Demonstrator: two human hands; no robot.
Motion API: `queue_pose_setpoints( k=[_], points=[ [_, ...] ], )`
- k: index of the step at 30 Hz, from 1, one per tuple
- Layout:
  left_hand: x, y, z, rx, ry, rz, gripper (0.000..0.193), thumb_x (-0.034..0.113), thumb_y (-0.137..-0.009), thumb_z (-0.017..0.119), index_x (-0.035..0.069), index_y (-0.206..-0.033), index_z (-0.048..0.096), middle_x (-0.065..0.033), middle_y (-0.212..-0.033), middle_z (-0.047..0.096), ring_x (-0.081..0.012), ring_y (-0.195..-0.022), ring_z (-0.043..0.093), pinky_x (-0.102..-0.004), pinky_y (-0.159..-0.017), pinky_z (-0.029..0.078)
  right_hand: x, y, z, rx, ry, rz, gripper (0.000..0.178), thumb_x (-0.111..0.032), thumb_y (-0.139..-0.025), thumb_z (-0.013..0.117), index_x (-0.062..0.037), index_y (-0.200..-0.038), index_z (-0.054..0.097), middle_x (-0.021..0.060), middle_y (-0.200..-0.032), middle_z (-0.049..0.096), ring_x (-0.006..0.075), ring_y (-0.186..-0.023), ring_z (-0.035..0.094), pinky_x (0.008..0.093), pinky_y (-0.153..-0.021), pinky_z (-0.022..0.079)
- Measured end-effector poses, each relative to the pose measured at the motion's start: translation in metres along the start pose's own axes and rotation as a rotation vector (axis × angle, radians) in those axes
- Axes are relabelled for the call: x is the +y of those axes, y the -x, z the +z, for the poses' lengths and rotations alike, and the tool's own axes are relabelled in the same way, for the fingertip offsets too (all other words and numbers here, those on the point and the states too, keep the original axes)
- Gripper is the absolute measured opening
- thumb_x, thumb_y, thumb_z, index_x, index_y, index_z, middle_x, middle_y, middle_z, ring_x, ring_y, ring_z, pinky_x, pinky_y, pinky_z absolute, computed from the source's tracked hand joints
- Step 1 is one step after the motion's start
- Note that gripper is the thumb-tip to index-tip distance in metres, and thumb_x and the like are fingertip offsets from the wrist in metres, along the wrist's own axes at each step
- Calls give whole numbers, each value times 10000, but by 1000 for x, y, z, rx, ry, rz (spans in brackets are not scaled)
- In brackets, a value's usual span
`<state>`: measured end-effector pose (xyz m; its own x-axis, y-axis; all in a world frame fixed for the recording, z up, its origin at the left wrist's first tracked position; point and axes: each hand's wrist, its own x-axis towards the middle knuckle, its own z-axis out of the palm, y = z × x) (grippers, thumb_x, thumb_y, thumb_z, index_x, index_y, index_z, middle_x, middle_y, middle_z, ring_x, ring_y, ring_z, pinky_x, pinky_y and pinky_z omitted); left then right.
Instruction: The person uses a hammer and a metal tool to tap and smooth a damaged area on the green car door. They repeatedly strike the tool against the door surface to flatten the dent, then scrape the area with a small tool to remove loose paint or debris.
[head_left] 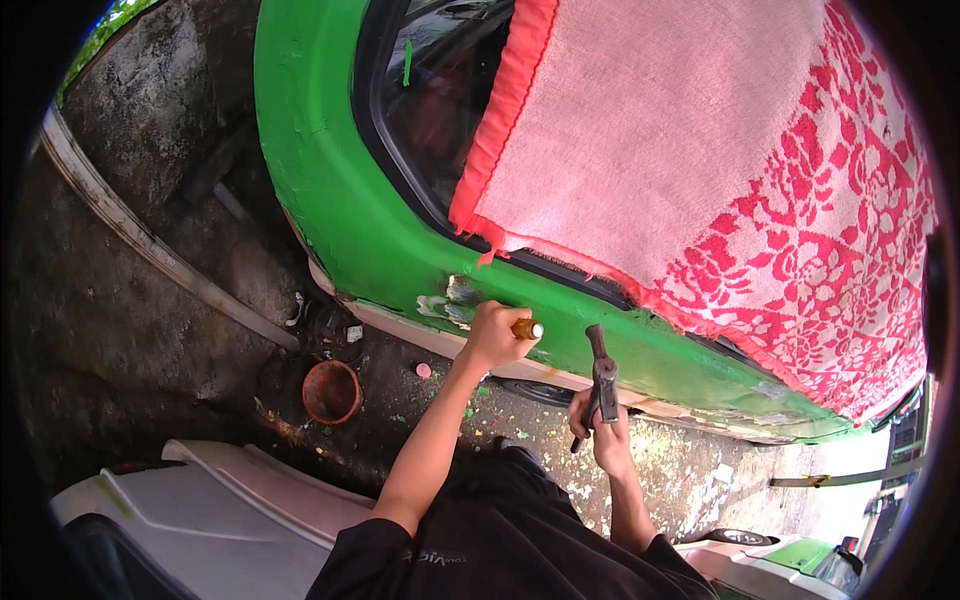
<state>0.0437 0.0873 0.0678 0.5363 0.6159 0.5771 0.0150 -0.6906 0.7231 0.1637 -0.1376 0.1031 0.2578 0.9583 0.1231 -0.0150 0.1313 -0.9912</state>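
My left hand (492, 338) is closed round an amber-handled, chisel-like tool (526, 329) with a metal-capped end. That hand is at the side of a green vehicle body (330, 215), just beside a scraped patch (460, 292) where pale and grey layers show through the paint. The fist hides the tool's blade. To the right, my right hand (605, 430) grips a dark metal hammer (604, 375), its head raised in front of the vehicle's lower side and apart from the amber handle.
A red and pink patterned towel (640, 140) covers part of the vehicle's windows. A terracotta pot (332, 392) stands on the ground, with paint flakes around. Behind at left is a white car (240, 510); a curved rail (150, 245) runs along the dark wall.
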Motion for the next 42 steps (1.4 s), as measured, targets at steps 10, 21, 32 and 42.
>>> queue_pose_setpoints(
  k=[10,21,32,42],
  points=[
    [3,4,2,-13,17,-14,285,167,-688,719,34,-575,494,-130,-499,453,-322,-445,485,-374,-445,342,-2,1,10,235,333,-141,452,-417,-1042,412,6,-911,506,24,-564,435,125,-481,433,300,-468,342],
    [5,6,-1,21,11,-12,243,158,-679,721,41,-602,522,-124,-533,481,-309,-470,500,-373,-455,356,21,-4,7,139,289,-3,472,-444,-1054,376,-23,-854,453,-27,-615,358,57,-491,291,230,-432,227],
    [0,14,2,82,-12,56,288,94,-616,708,25,-568,433,-116,-496,384,-273,-427,400,-368,-452,286,18,-15,10,73,342,21,501,-501,-1033,397,-52,-809,390,-33,-589,295,45,-469,271,232,-410,212],
    [-33,31,1,104,-45,-106,267,141,-652,676,38,-570,444,-128,-499,438,-324,-452,468,-402,-449,342,36,-9,9,136,367,-29,510,-507,-1033,388,-53,-800,397,-52,-592,300,33,-488,279,226,-417,198]
  ],
)
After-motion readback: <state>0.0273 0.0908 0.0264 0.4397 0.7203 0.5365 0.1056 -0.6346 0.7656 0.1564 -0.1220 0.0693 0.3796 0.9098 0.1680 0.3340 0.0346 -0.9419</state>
